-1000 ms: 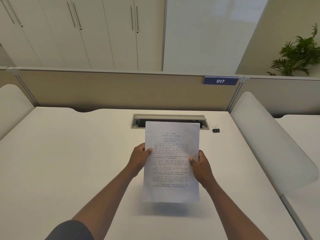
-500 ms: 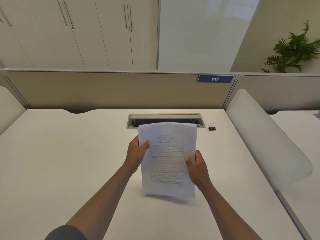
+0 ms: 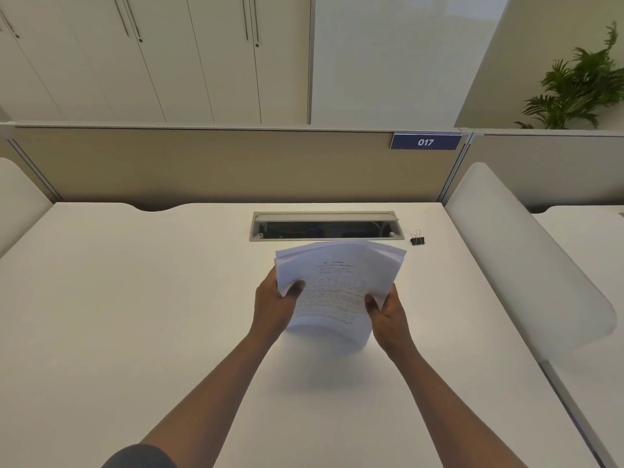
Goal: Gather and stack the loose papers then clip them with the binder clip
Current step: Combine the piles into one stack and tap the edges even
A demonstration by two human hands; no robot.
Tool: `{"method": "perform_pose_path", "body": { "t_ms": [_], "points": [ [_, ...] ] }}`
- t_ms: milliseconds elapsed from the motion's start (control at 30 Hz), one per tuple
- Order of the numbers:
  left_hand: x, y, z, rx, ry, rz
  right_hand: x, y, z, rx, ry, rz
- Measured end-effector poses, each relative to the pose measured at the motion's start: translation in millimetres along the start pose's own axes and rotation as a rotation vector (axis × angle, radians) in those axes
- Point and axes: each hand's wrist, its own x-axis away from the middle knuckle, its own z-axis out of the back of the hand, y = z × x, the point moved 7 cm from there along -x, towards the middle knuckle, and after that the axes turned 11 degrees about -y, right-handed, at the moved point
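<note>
A stack of white printed papers [image 3: 337, 285] stands on its lower edge on the white desk [image 3: 135, 315], tilted back away from me and bowed. My left hand [image 3: 275, 307] grips its left side, thumb on the front sheet. My right hand [image 3: 388, 314] grips its right side the same way. The top edges of the sheets fan apart slightly. A small black binder clip [image 3: 417, 238] lies on the desk beyond the papers to the right, untouched by either hand.
A grey cable-tray opening [image 3: 326, 226] is set into the desk just behind the papers. Beige partitions [image 3: 202, 163] bound the desk at the back. A white curved side panel [image 3: 526, 258] stands on the right, another at the far left.
The stack has gone from upright and flat-faced to tilted back and bowed, with its lower edge down on the desk. Both hands have kept their hold on its sides.
</note>
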Motion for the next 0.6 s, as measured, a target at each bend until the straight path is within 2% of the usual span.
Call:
{"method": "perform_pose_path", "body": {
  "t_ms": [233,400,533,600],
  "points": [
    [5,-9,-11,-0.024,-0.04,0.081,3,20,-7,0.109,-0.056,-0.11],
    [5,-14,-6,0.03,0.046,0.171,6,25,-3,0.174,-0.023,-0.165],
    [8,-42,-1,0.253,0.176,0.344,11,50,0,0.113,0.046,-0.336],
    [13,-54,-6,0.438,0.216,0.415,17,67,-5,-0.071,0.077,-0.426]
  ]
}}
